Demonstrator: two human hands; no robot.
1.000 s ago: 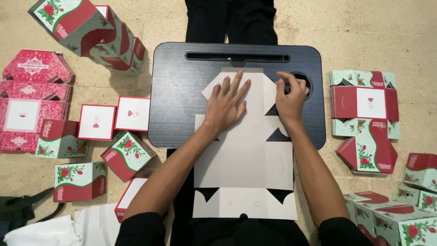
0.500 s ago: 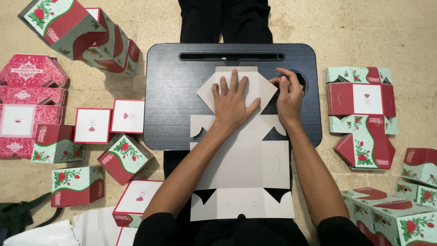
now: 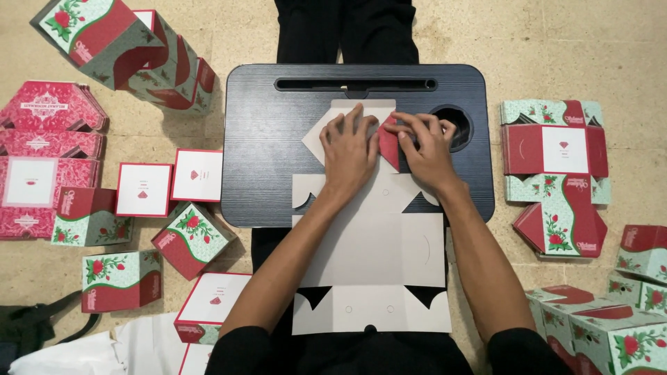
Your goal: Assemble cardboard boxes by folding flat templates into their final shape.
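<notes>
Lying well to the left of both hands are flat stacks of red patterned cardboard sheets (image 3: 42,167) and folded red-and-green rose-printed boxes (image 3: 191,236). Nearer, the left hand (image 3: 349,149) presses palm-down, fingers spread, on the unfolded grey cardboard box blank (image 3: 372,250) that spans the black wooden lap tray (image 3: 278,139). Just beside it, touching, the right hand (image 3: 427,153) pinches the blank's red flap (image 3: 389,142), folding it over. Further right lie flattened rose-printed blanks (image 3: 556,173).

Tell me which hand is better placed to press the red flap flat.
Right, probably. The right hand already pinches the folded red flap, while the left hand lies flat, pinning the cardboard blank.
</notes>
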